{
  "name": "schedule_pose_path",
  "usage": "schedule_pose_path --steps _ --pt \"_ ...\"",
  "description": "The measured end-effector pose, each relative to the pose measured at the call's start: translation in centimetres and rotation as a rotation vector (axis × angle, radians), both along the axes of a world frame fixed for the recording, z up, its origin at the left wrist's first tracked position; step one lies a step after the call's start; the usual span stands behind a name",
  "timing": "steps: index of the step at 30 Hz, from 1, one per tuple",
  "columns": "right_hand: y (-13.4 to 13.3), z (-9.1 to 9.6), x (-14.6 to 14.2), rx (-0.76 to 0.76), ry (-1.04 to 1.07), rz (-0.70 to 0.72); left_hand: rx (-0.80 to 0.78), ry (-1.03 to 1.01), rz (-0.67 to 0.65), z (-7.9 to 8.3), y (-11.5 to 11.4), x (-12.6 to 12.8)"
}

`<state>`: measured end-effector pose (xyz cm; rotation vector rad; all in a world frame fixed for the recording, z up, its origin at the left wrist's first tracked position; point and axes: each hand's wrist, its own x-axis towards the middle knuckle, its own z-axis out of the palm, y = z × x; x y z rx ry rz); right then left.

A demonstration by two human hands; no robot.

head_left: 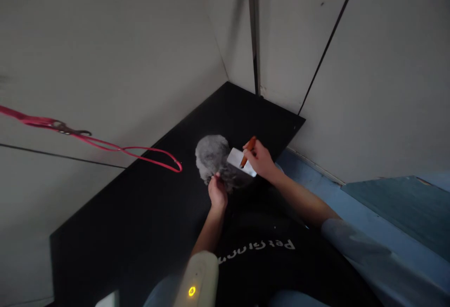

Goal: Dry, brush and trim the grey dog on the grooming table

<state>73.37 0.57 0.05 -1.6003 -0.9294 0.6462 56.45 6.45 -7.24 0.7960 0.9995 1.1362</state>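
- Head view: black worktop (147, 213), its far and long left edges set along pale walls (105, 54).
- Grey furry bundle (213, 150), one: placed between the worktop's long left edge and right edge, short of the far corner.
- Brush (233, 157), pale head, orange handle: gripped by the right hand (262, 159); head set against the bundle's right side.
- Left hand (218, 193): fingers held to the bundle's near side; whether fur is pinched cannot be told.
- Pink lead (35, 120), looped: seen across the long left edge.
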Motion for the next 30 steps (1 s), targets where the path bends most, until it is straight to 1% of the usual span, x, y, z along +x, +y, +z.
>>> schedule_pose_path --steps 1,2,4,5,6,8,9,12,13,14,15,16,17,18,20,21,22,23,24,25,26,27,28,29,30 --pt "0.0 0.1 0.0 0.012 -0.006 -0.041 -0.001 0.012 -0.015 0.0 -0.1 0.0" --pt "0.0 0.2 0.0 0.019 -0.008 -0.016 0.003 0.019 -0.033 0.0 -0.2 0.0" --pt "-0.2 0.3 -0.1 -0.006 -0.012 0.119 0.014 0.034 -0.060 -0.2 -0.4 -0.1" --pt "-0.3 0.4 -0.1 -0.035 -0.018 0.140 0.017 0.054 -0.059 -0.4 -0.5 -0.2" --pt "-0.4 0.4 -0.2 -0.059 -0.031 0.102 0.021 0.085 -0.048 -0.6 -0.6 -0.2" --pt "-0.7 0.4 -0.3 -0.063 -0.067 -0.052 0.024 0.159 -0.012 -0.9 -0.6 -0.3" --pt "-0.9 0.3 -0.4 -0.051 -0.072 -0.072 0.025 0.184 -0.002 -1.1 -0.6 -0.4" --pt "-1.4 -0.3 -0.4 -0.070 -0.026 0.058 0.037 0.209 0.010 -1.7 -0.4 -0.6" --pt "-1.6 -0.5 -0.3 -0.087 -0.013 0.041 0.043 0.220 0.012 -1.9 -0.4 -0.6" --pt "-1.7 -0.7 -0.2 -0.090 -0.013 -0.028 0.052 0.237 0.014 -2.1 -0.3 -0.7" --pt "-1.8 -0.9 -0.1 -0.073 -0.023 -0.117 0.063 0.257 0.017 -2.2 -0.2 -0.8" --pt "-1.8 -1.1 0.0 -0.040 -0.028 -0.175 0.072 0.277 0.017 -2.4 -0.1 -0.9" --pt "-1.8 -1.2 0.1 -0.009 -0.022 -0.168 0.081 0.291 0.016 -2.4 0.0 -1.0" --pt "-1.7 -1.3 0.1 0.005 -0.004 -0.101 0.089 0.302 0.015 -2.4 0.0 -1.1" --pt "-1.3 -1.1 0.1 -0.026 0.039 0.044 0.101 0.327 0.015 -2.2 0.1 -1.0" --pt "-1.0 -0.9 0.1 -0.052 0.045 0.055 0.105 0.342 0.016 -2.0 0.2 -0.9" --pt "-0.6 -0.6 0.2 -0.066 0.035 0.017 0.108 0.357 0.018 -1.8 0.2 -0.8" --pt "-0.3 -0.2 0.2 -0.060 0.012 -0.041 0.109 0.368 0.019 -1.5 0.2 -0.6" --pt "0.1 0.3 0.3 -0.043 -0.017 -0.071 0.109 0.374 0.013 -1.3 0.2 -0.4" --pt "0.5 0.9 0.4 -0.030 -0.053 -0.049 0.113 0.370 -0.005 -1.1 0.1 -0.3" --pt "1.0 1.5 0.5 -0.035 -0.096 0.016 0.123 0.360 -0.032 -0.9 0.1 -0.1" --pt "1.4 2.0 0.6 -0.065 -0.148 0.083 0.138 0.350 -0.062 -0.8 0.0 0.0" --pt "1.8 2.6 0.7 -0.110 -0.206 0.122 0.152 0.342 -0.087 -0.6 0.0 0.1" --pt "2.2 3.1 0.8 -0.152 -0.269 0.116 0.160 0.340 -0.104 -0.5 -0.1 0.2" --pt "2.5 3.5 0.9 -0.178 -0.330 0.073 0.156 0.340 -0.114 -0.5 -0.2 0.3"
